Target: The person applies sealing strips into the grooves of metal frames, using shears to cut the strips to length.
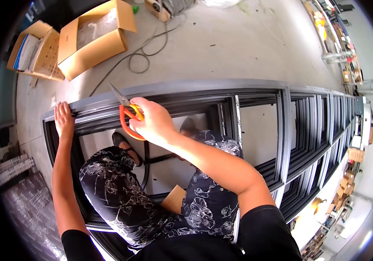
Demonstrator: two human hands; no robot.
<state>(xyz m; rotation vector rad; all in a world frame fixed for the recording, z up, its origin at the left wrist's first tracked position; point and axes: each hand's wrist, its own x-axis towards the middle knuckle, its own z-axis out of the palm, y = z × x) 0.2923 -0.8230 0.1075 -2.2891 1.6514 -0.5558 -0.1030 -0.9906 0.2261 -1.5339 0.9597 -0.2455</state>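
Observation:
My right hand [155, 122] is closed around the handles of a pair of scissors [124, 102]. Their loops are orange-red and yellow, and the metal blades point away and to the left, above the frame's far edge. My left hand [64, 119] lies on the far left corner of a dark metal frame [186, 87], its fingers stretched over the edge. Several such frames are stacked beneath and run off to the right. My legs in dark patterned trousers are inside one opening of the stack.
Two open cardboard boxes [91, 54] stand on the floor at the far left, with a dark cable [139, 55] trailing beside them. A piece of brown cardboard [174, 199] is between my legs. Wrapped panels [34, 213] lie at the left. Stocked shelves [339, 48] line the right.

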